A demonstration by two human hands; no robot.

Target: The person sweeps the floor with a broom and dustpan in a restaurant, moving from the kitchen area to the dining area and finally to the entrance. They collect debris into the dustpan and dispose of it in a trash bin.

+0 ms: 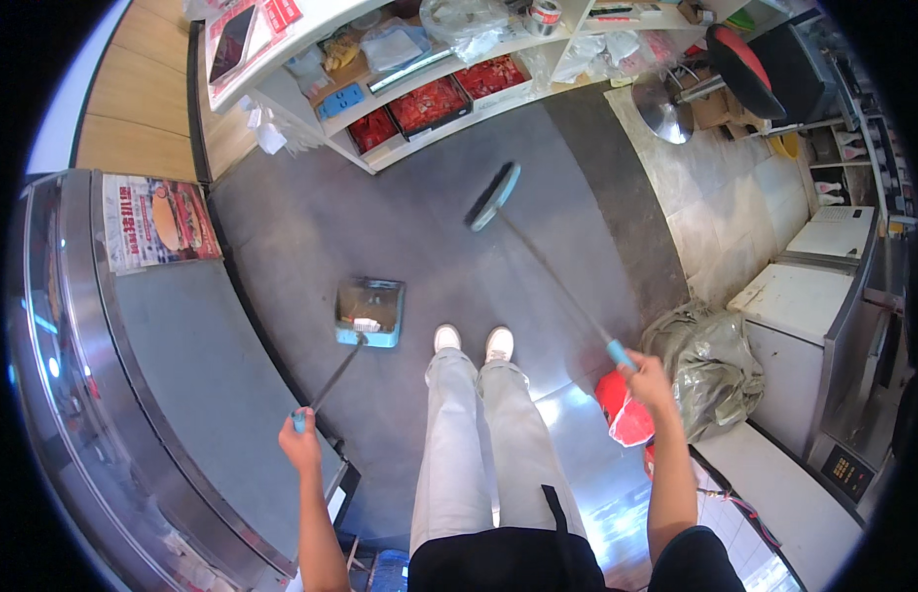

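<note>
My left hand [301,438] grips the blue-topped handle of a long-handled dustpan [371,309]. Its blue pan sits on the grey floor to the left of my shoes, with a small pale scrap and dark dirt inside. My right hand [646,379] is closed around the light blue grip of a broom [507,194]. The broom's handle slants away to the upper left, and its head with dark bristles is on or just above the floor, beyond my feet. Broom head and dustpan are well apart.
A white shelf unit [429,74] stands ahead, holding boxes of red packets [429,103]. At left runs a metal-framed counter [185,355]. To the right are a round-based stool [662,111], a grey-green plastic bag [706,370], a red bag [623,411] and white cabinets [792,296].
</note>
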